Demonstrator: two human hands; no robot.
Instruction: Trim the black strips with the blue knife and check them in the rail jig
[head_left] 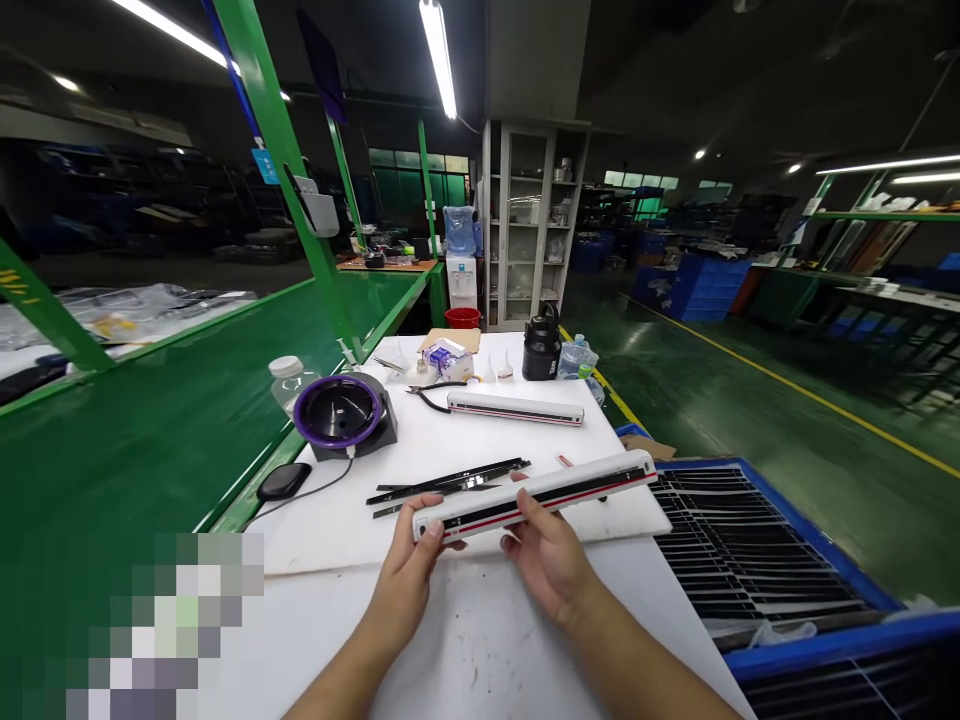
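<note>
A white model train car [585, 483] with a black window band and a red stripe is held slantwise over the near edge of the white board. My left hand [411, 560] grips its left end, thumb on the front face. My right hand [551, 560] holds it around the middle, thumb on the striped side and fingers beneath. Just behind the left hand lie several black glossy strips [450, 482] on the board. Farther back, a second white train car [516, 408] rests beside black-handled pliers [435, 400].
A purple-rimmed fan [337, 412] and a black cabled device [285, 482] stand at left. A black flask [541, 345], small bottles [505, 368] and a tissue pack [448, 358] sit at the back. Blue crates [817, 540] with black strips adjoin the table's right side.
</note>
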